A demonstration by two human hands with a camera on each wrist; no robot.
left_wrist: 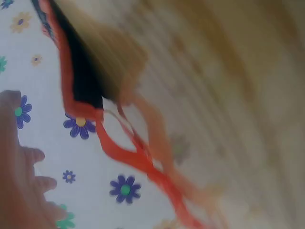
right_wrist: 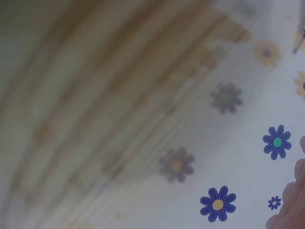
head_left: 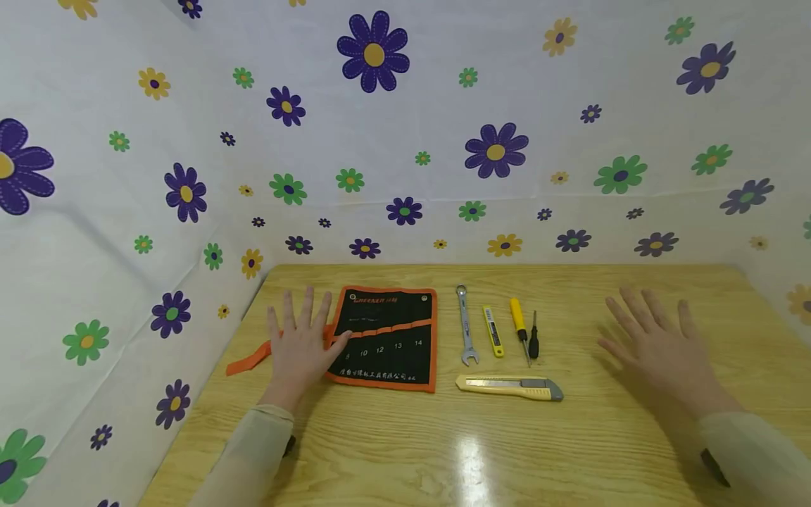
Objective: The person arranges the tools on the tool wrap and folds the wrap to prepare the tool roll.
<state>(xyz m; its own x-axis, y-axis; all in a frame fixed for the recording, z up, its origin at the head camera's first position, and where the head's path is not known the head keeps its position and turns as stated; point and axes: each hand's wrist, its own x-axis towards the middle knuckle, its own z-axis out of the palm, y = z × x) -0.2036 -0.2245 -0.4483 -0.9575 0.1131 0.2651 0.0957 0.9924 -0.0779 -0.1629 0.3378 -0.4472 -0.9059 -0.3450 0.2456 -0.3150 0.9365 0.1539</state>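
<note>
My left hand (head_left: 300,359) is spread palm down at the left edge of a black tool pouch (head_left: 386,355) with orange trim; its thumb overlaps the pouch in the head view. An orange tie strap (head_left: 250,360) trails out to the left, partly hidden behind that hand. On the far right, my right hand (head_left: 662,355) has its fingers spread and holds nothing. Between the hands lie a combination wrench (head_left: 465,324), a narrow yellow case (head_left: 493,331), a yellow-handled screwdriver (head_left: 519,320), a small black screwdriver (head_left: 534,341) and a cream utility knife (head_left: 510,387).
The wood-grain tabletop (head_left: 393,443) meets a flower-print cloth (head_left: 431,105) at the back, and the cloth also runs along the left and right sides. In the left wrist view, the strap (left_wrist: 126,155) hangs in loops off the pouch corner.
</note>
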